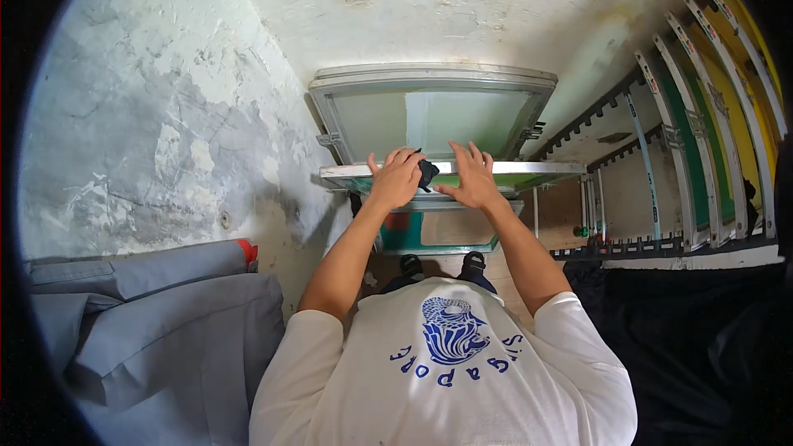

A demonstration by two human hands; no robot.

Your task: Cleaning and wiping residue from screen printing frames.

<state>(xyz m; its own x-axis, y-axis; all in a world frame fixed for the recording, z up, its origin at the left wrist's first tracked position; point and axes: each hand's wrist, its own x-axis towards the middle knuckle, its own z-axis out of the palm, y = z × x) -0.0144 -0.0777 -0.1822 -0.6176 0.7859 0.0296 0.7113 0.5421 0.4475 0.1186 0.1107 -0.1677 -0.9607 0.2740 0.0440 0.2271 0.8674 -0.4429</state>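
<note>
White T-shirt cloth (388, 347) with a blue print lies nearest the camera at 6 o'clock, both bare arms reaching up from it. The left hand (396, 185) is curled over the top rail of a silver-edged frame (533, 168), with a bunched black cloth (427, 173) at its thumb side; it appears to pinch this wad, though the thumb is hidden. The right hand (474, 185) is spread, fingers up and over that rail, thumb pointing towards the cloth; whether it bears weight I cannot tell. The frame stands close before the body, top edge up, probably so both hands can reach the rail.

At 12 o'clock another framed panel (372, 124) leans on the wall, likely for support. Just below the hands, at 6 o'clock, a green-bordered panel (397, 241) sits near the shoes (472, 262). Towards 3 o'clock, silver-edged panels (690, 144) stand in a toothed rack (541, 151), seemingly to keep them apart. Grey fabric (178, 326) drapes at 8 o'clock, black fabric (686, 339) at 4.
</note>
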